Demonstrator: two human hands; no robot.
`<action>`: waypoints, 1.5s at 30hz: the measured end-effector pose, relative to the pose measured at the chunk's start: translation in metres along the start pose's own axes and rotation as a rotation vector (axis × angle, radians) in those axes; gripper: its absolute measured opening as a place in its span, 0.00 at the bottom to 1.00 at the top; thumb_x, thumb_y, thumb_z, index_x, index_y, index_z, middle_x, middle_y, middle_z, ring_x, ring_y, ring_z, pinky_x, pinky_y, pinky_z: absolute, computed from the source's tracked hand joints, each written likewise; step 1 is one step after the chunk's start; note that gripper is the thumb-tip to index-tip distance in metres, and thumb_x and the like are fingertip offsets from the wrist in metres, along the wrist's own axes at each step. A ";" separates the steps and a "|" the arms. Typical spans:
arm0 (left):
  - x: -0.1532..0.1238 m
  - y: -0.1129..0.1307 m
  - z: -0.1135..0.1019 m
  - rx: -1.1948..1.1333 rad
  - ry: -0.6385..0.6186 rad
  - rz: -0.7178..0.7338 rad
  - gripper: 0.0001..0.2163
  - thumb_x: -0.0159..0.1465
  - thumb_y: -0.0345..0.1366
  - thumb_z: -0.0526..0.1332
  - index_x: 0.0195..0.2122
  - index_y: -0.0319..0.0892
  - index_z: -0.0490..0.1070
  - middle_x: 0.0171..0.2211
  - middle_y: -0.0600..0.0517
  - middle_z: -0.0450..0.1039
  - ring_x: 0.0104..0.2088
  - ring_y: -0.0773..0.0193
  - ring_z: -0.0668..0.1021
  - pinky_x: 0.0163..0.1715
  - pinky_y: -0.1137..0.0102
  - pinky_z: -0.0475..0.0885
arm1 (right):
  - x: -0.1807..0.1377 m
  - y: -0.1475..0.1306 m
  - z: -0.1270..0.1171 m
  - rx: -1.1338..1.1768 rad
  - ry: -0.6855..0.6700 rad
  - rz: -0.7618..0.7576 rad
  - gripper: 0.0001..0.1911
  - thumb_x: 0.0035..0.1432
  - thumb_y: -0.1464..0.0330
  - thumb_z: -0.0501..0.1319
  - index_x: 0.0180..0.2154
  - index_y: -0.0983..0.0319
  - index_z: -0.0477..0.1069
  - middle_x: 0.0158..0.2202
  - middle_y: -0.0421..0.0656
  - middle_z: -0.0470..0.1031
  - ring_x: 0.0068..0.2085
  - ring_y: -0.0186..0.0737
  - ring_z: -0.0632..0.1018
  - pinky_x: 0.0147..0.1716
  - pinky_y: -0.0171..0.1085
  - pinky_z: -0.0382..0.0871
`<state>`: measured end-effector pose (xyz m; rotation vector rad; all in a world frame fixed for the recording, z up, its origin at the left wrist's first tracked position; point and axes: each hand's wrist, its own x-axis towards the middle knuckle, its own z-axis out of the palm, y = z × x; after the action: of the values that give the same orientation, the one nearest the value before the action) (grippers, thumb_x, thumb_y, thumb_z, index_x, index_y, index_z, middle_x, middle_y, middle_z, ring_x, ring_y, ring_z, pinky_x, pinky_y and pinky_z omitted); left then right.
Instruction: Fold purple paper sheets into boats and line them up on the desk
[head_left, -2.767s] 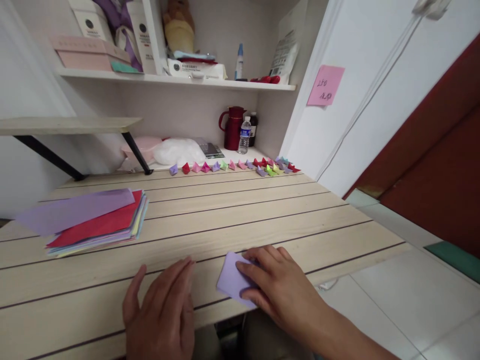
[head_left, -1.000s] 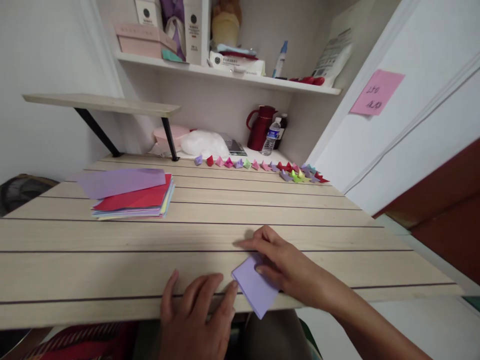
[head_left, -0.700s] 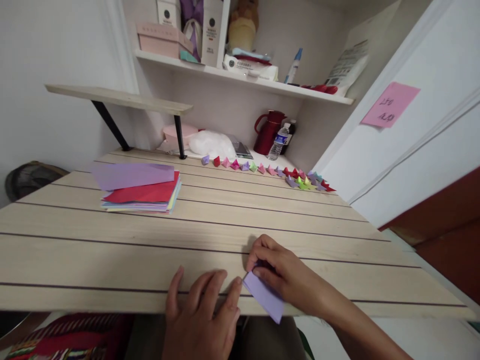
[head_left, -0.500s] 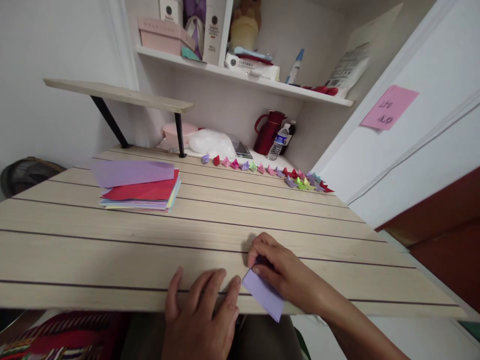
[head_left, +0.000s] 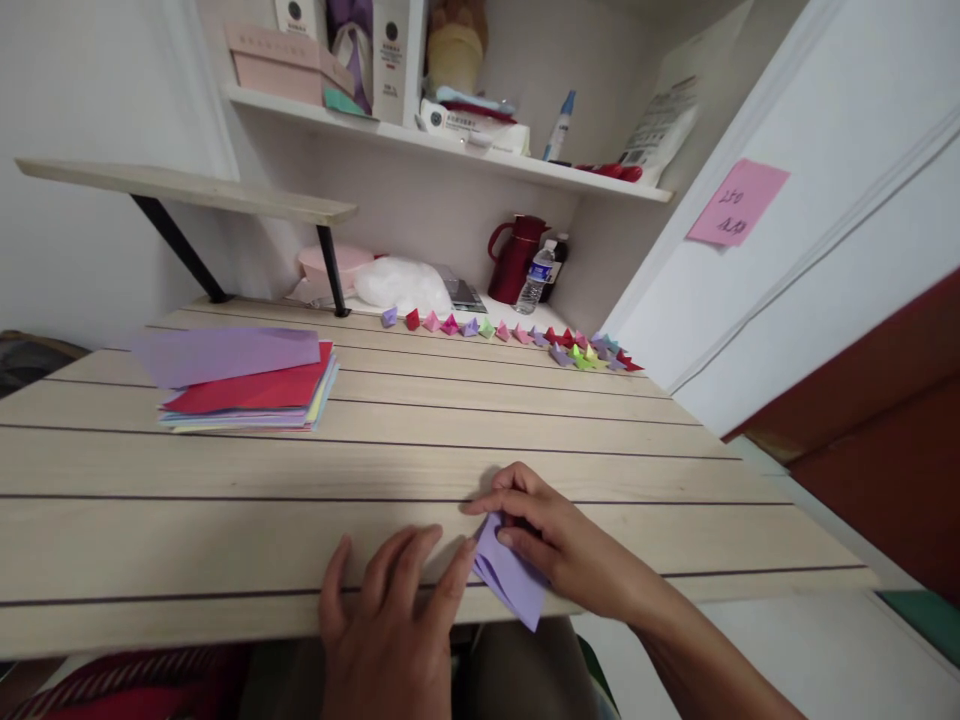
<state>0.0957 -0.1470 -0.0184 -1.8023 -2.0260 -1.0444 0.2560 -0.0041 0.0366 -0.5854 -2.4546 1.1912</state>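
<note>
A small folded lilac paper (head_left: 512, 582) lies at the near edge of the light wooden table (head_left: 420, 460), one corner sticking out past the edge. My right hand (head_left: 551, 545) pinches its upper part with thumb and fingers. My left hand (head_left: 390, 625) rests flat on the table edge just left of the paper, fingers spread, fingertips almost touching it.
A stack of coloured paper sheets (head_left: 240, 375), lilac on top, lies at the left. A row of several small folded paper shapes (head_left: 510, 340) runs along the far edge. Behind stand a red jug (head_left: 514, 258), a water bottle (head_left: 534, 280) and loaded shelves. A pink note (head_left: 736, 202) hangs on the wall at the right.
My right hand has kept turning and folding the lilac paper, which is now narrower and more bunched. The left hand stays beside it. My view has shifted slightly.
</note>
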 end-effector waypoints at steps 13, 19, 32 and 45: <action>-0.001 -0.003 0.001 0.011 -0.029 0.028 0.29 0.59 0.23 0.53 0.54 0.65 0.71 0.52 0.59 0.78 0.51 0.58 0.78 0.65 0.48 0.43 | 0.000 -0.002 -0.003 -0.047 0.029 0.015 0.12 0.65 0.78 0.55 0.42 0.57 0.71 0.44 0.44 0.66 0.48 0.40 0.71 0.50 0.41 0.67; -0.002 -0.007 0.001 -0.026 -0.013 0.037 0.25 0.59 0.24 0.53 0.51 0.57 0.74 0.51 0.58 0.79 0.50 0.61 0.78 0.67 0.54 0.39 | 0.000 0.001 -0.002 -0.011 0.019 -0.018 0.19 0.67 0.77 0.53 0.53 0.53 0.72 0.47 0.44 0.65 0.50 0.40 0.71 0.54 0.42 0.65; -0.001 -0.005 0.002 0.096 -0.030 0.107 0.34 0.57 0.19 0.53 0.57 0.66 0.69 0.54 0.57 0.77 0.51 0.58 0.77 0.66 0.46 0.41 | 0.001 0.003 -0.001 0.001 0.013 -0.017 0.16 0.70 0.74 0.50 0.49 0.55 0.74 0.46 0.44 0.63 0.50 0.39 0.71 0.53 0.40 0.66; -0.004 -0.005 0.007 0.081 -0.035 0.167 0.23 0.64 0.26 0.55 0.53 0.63 0.73 0.55 0.57 0.77 0.54 0.55 0.75 0.66 0.44 0.39 | 0.002 0.001 -0.002 -0.036 -0.006 0.027 0.10 0.64 0.77 0.57 0.38 0.58 0.74 0.44 0.43 0.64 0.51 0.42 0.70 0.51 0.40 0.66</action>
<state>0.0938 -0.1459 -0.0275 -1.9216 -1.8705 -0.8759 0.2558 -0.0015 0.0369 -0.6276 -2.4853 1.1628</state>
